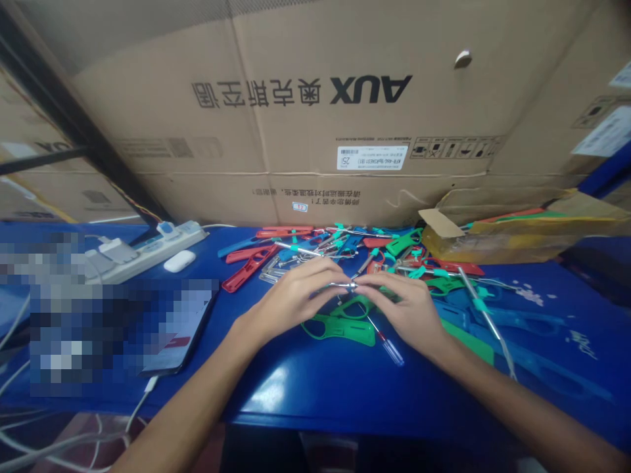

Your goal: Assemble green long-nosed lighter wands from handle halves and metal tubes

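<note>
- Our left hand [296, 295] and right hand [399, 305] meet just above the green handle [340, 326], fingertips almost touching.
- Both grips are clenched on the pin [342, 285], a thin metal piece pinched level between the two hands, one at each end.
- The green handle lies flat on the counter [296, 387], directly under the pin and partly covered by our right hand.
- A screwdriver [387, 345] with a clear shaft lies just right of the green handle, untouched.
- Beyond the green handle lies the pile [374, 253]: red, blue and green handles mixed with metal pieces, loose and unsorted.
- We judge the work to be mid-piece: the pin is in hand but not yet joined to the green handle, and much of the pile seems left. We cannot tell finished pieces from unfinished ones.
- Far left of the green handle sit a phone [182, 328] and a power strip [148, 249]; a box [345, 112] stands behind everything.
</note>
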{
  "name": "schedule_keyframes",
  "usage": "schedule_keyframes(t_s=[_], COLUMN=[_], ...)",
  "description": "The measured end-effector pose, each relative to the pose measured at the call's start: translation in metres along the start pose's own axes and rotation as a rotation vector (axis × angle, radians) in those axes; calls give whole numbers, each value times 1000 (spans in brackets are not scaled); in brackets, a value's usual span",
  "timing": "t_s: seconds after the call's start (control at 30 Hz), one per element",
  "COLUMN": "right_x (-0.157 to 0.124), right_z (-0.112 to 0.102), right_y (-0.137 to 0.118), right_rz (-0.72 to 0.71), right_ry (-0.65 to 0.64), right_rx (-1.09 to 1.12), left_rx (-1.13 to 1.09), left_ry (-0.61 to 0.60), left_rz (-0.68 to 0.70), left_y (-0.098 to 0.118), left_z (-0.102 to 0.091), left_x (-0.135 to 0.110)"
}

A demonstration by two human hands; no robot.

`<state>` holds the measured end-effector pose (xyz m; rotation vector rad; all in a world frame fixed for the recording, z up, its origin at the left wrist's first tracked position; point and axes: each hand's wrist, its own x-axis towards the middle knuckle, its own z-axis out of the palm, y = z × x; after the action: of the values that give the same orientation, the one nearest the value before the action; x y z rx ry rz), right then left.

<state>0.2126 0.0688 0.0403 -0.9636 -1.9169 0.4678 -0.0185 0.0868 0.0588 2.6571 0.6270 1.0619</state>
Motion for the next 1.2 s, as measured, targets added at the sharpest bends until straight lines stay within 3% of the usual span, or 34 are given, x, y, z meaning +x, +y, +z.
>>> schedule_keyframes(t_s=[0.13, 0.43, 0.67, 0.8, 1.03, 1.2], right_x=[-1, -3, -2, 1, 4, 5], right_z=[-1, -4, -4, -4, -4, -6], right_y=[-1, -1, 0, 2, 21, 13], right_rz=[1, -199, 26, 136, 219, 206], right_ry=[18, 14, -25, -150, -330, -408], right_rx=[7, -49, 26, 128, 122, 119], left_rx=[-41, -150, -147, -109, 20, 123], left_ry=[24, 24, -22, -89, -106, -112], left_rz=[6, -63, -101, -108, -155, -272], left_y=[2, 5, 10, 11, 1, 12], left_z=[1, 2, 3, 2, -10, -24], left_x=[1, 1, 0, 0, -4, -29])
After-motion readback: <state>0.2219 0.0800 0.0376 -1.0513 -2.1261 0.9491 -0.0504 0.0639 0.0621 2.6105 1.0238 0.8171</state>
